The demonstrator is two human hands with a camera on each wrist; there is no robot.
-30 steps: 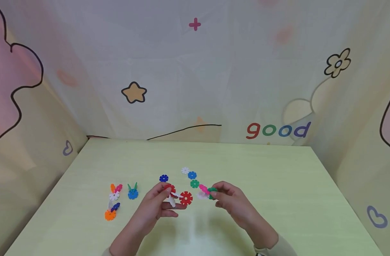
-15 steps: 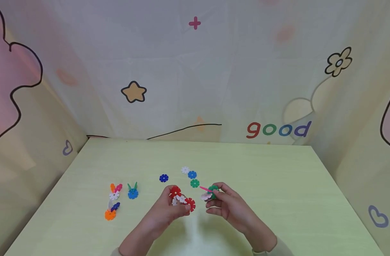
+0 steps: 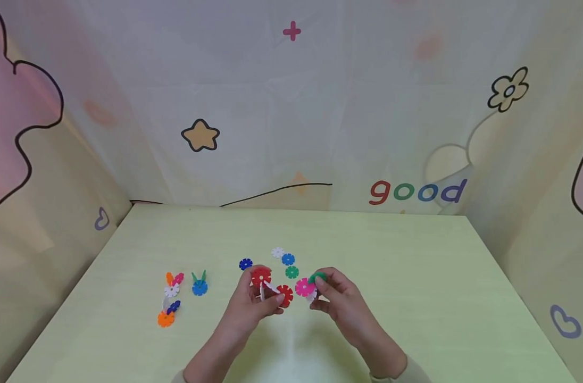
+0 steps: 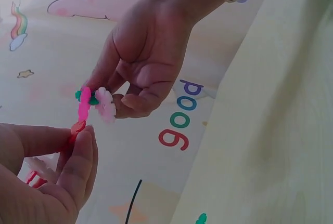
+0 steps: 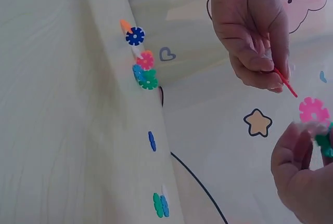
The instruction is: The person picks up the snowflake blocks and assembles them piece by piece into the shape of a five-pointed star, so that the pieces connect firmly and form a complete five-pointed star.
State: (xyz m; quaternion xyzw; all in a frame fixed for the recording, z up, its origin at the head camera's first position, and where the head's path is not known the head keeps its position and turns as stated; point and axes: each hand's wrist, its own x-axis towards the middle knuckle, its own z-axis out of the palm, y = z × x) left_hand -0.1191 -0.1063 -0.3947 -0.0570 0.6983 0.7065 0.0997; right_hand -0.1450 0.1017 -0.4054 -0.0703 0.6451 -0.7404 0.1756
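Notched plastic snowflake discs, joined into small assemblies, are in both hands above the table. My left hand [image 3: 246, 308] pinches a red disc [image 3: 285, 296] between thumb and fingers; white discs [image 3: 271, 287] seen edge-on link it to another red disc [image 3: 261, 276]. In my right hand [image 3: 341, 300], thumb and index finger pinch a green disc [image 3: 316, 277] joined with a pink disc [image 3: 303, 288] and a white disc partly hidden by the fingers. The pink disc faces the near red disc, and a small gap separates them in the right wrist view, where the red disc [image 5: 285, 82] appears edge-on.
Behind the hands lie loose discs: dark blue [image 3: 246, 264], white [image 3: 277, 252], light blue [image 3: 288, 259] and green [image 3: 292, 272]. To the left are a blue disc with green ears [image 3: 199, 287] and a multicoloured disc figure [image 3: 172, 290]. Printed cloth [image 3: 291, 106] encloses the table.
My left hand has shifted its grip to the near red disc and turned the assembly. My right hand has rotated its assembly, so the pink disc now shows face-on, closer to the red one.
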